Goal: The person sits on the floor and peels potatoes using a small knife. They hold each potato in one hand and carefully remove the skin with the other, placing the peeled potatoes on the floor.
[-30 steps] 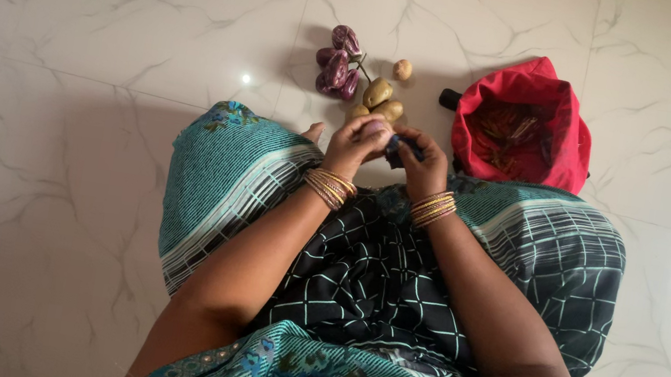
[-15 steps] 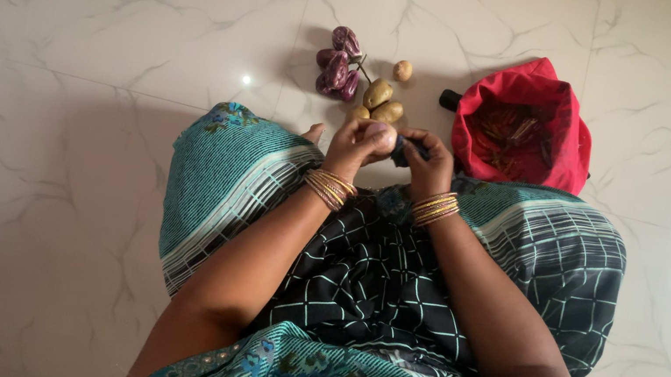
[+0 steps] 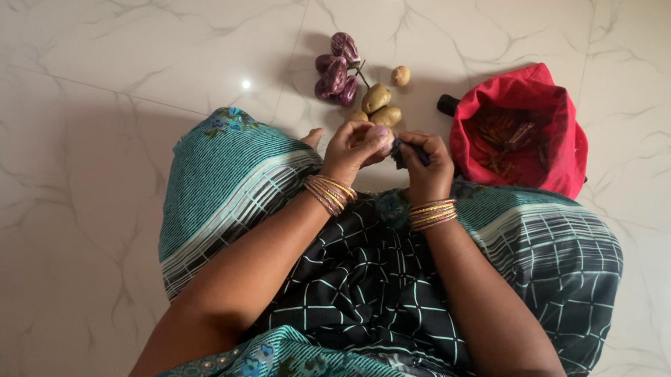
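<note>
- Left hand [image 3: 350, 148] is curled around a pale potato [image 3: 378, 135], gripping it just above the lap.
- Right hand [image 3: 428, 165] is closed on a dark peeler [image 3: 401, 150], which sits right against the potato.
- More potatoes [image 3: 378, 102] and some purple eggplants [image 3: 336, 69] lie on the marble floor [image 3: 91, 46] just ahead.
- Red bag [image 3: 530, 129] sits open to the right, near the knee.

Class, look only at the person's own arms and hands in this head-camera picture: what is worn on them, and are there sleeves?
Both forearms are bare, with no sleeves in view. The left hand has a stack of thin gold and pink bangles at its wrist. The right hand has a matching stack of bangles. No gloves show.
</note>
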